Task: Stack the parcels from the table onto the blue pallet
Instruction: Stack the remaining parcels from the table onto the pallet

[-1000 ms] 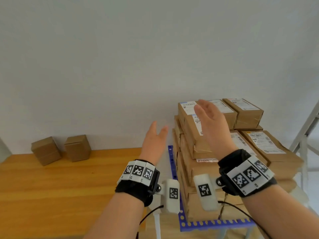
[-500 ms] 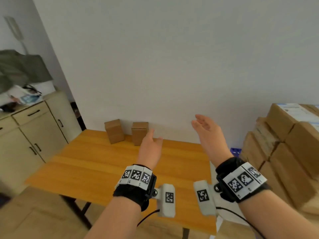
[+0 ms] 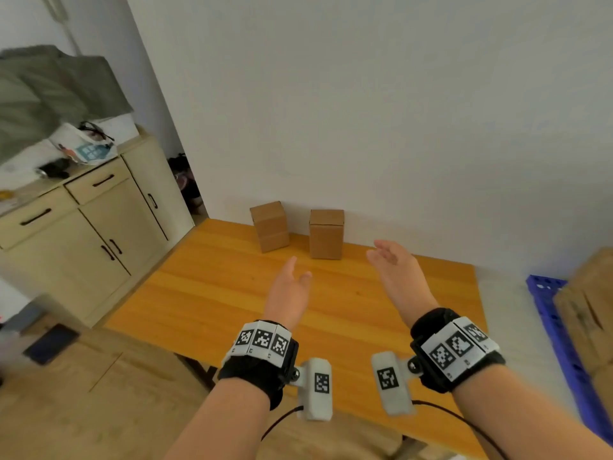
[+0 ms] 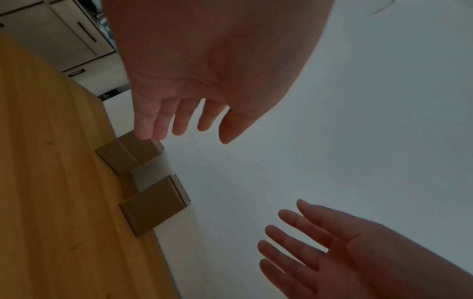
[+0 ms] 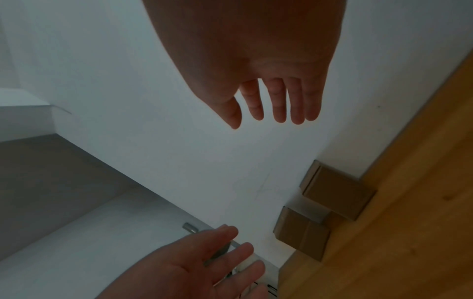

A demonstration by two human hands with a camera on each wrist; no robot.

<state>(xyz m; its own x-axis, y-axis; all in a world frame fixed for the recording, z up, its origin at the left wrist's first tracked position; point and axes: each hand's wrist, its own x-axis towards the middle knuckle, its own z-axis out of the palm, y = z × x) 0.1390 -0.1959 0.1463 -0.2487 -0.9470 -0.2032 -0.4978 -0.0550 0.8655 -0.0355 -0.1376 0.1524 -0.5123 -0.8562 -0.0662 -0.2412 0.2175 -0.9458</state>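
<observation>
Two small brown cardboard parcels stand upright at the far edge of the wooden table (image 3: 212, 293), against the wall: the left parcel (image 3: 269, 226) and the right parcel (image 3: 326, 233). My left hand (image 3: 292, 287) hovers over the table short of them, fingers straight, holding nothing. My right hand (image 3: 394, 270) hovers to the right of the right parcel, palm turned inward, also empty. The blue pallet (image 3: 557, 336) shows at the right edge with stacked parcels (image 3: 590, 313) on it. Both wrist views show the open hands (image 4: 179, 113) (image 5: 271, 105) and the two parcels (image 4: 153, 204) (image 5: 335, 190).
A cream cabinet (image 3: 83, 234) with drawers stands left of the table, with clothes and a bag (image 3: 83, 144) piled on top. A white wall (image 3: 365, 111) runs right behind the parcels. A dark flat object (image 3: 49, 343) lies on the floor at left.
The view has swung left from the pallet stack to the table. Both empty hands moved with it and now reach toward the two small parcels, which look closer.
</observation>
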